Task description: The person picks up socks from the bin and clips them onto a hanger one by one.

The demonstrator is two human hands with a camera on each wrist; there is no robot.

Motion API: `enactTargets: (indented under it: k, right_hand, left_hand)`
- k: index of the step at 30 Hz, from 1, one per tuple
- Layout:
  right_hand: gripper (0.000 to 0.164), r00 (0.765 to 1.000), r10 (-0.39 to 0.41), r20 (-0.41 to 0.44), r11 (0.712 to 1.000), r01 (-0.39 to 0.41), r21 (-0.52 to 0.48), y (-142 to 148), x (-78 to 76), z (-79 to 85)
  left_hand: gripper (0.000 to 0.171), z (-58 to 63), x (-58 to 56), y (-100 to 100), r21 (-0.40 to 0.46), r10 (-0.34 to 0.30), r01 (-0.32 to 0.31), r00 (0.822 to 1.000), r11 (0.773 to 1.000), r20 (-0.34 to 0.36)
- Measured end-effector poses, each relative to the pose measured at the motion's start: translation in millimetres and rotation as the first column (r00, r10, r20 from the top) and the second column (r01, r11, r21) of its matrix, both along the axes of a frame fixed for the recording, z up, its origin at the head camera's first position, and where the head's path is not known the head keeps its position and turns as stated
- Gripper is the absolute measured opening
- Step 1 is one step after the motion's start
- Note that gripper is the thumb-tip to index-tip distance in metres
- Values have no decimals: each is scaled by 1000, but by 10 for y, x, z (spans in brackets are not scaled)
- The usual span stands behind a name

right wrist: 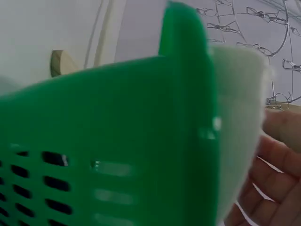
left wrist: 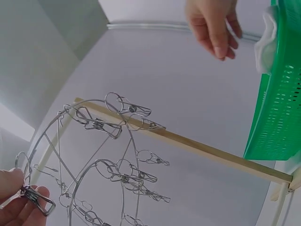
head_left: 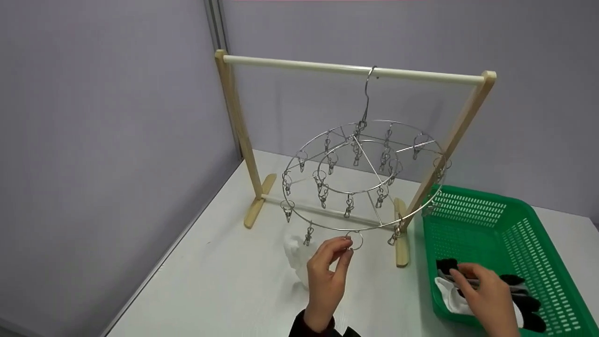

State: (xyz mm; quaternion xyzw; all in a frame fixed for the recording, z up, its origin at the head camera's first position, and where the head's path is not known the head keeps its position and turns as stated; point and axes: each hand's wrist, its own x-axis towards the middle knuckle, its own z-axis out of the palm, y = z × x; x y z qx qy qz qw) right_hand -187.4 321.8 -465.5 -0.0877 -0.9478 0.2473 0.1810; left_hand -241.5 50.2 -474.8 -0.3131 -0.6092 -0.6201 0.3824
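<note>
A round wire drying hanger (head_left: 344,229) with many metal clips hangs by its hook from a wooden rack. At its near edge, my left hand (head_left: 327,276) pinches one wire clip (left wrist: 37,200) between thumb and fingers. My right hand (head_left: 489,295) hovers over the near part of a green basket (head_left: 472,192), its fingers loosely bent. Beneath it lie a white sock (head_left: 451,297) and several black and grey socks (head_left: 529,304). In the left wrist view, nothing shows between the right hand's fingers. The white sock (right wrist: 240,117) hides part of that hand in the right wrist view.
The wooden rack's top bar (head_left: 299,64) spans above the hanger, and its feet (head_left: 255,213) stand on the white table (head_left: 210,276). A translucent white thing (head_left: 295,255) lies behind my left hand. Grey walls (head_left: 117,140) stand left and behind.
</note>
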Motion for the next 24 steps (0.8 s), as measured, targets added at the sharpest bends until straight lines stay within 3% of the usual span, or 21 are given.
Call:
enactTargets:
  k: [3, 7, 10, 11, 15, 17, 18, 21, 24]
  right_hand:
    - [63, 982, 8, 188, 1000, -4, -24, -117, 80, 105]
    - [79, 936, 13, 352, 999, -28, 39, -162, 119, 135]
    - [80, 916, 36, 399, 994, -74, 81, -153, 134, 113]
    - [81, 908, 41, 416, 994, -80, 78, -155, 137, 105]
    - [81, 867, 76, 493, 992, -117, 53, -161, 139, 85]
    - [79, 846, 105, 522, 989, -145, 36, -153, 140, 89]
    - [78, 834, 122, 538, 986, -165, 33, -139, 142, 94]
    - [73, 806, 166, 569, 976, -217, 22, -61, 186, 100]
    - [66, 756, 294, 585, 947, -313, -71, 56, 213, 98]
  left_hand:
    - [25, 280, 153, -62, 12, -18, 18, 999, 1000, 37]
    - [22, 501, 279, -115, 11, -25, 24, 994, 1000, 110]
    - [19, 511, 281, -117, 18, -32, 30, 991, 999, 133]
    - [18, 390, 210, -96, 25, -27, 24, 993, 999, 111]
    - [18, 325, 180, -104, 40, -52, 47, 990, 998, 130]
    - [17, 330, 179, -114, 48, -64, 57, 986, 997, 152]
    - [17, 447, 245, -137, 52, -82, 73, 978, 996, 190]
    - [18, 466, 246, -129, 67, -114, 101, 966, 993, 234]
    - [20, 477, 248, -117, 72, -135, 121, 955, 990, 263]
